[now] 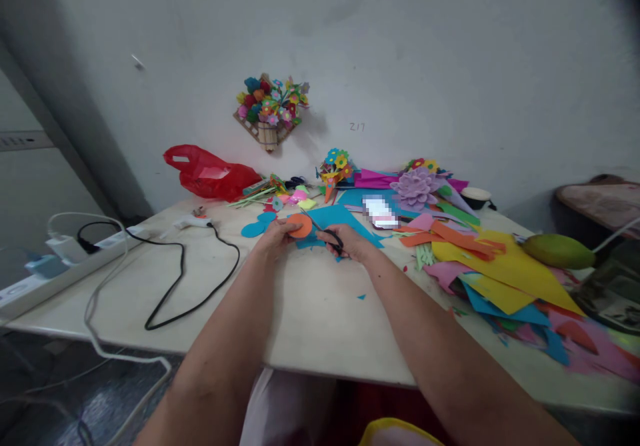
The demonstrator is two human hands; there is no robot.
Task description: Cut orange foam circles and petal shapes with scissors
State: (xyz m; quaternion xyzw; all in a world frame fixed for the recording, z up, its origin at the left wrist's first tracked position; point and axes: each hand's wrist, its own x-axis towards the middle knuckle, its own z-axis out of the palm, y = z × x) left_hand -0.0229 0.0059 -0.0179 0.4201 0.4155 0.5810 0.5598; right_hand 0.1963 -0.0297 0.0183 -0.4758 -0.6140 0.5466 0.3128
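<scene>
An orange foam or paper disc (pixel 301 225) is pinched in my left hand (pixel 277 238), its thumb lying over the near edge. Black-handled scissors (pixel 334 238) are gripped in my right hand (pixel 350 241), with the blades pointing up and left toward the disc. A blue sheet (pixel 345 218) is behind both hands; whether part of it is held under the disc I cannot tell. Beside my left hand lie several blue discs (pixel 251 229). A small blue scrap (pixel 361 297) rests on the table nearer to me.
On the right lie coloured sheets and scraps (pixel 505 266), a mango (pixel 559 251) and a lit phone (pixel 380 212). A purple flower (pixel 415 188) stands at the back. To the left are a red plastic bag (pixel 210 173), a glue gun (pixel 193 221) with its black cord, and a power strip (pixel 75 269).
</scene>
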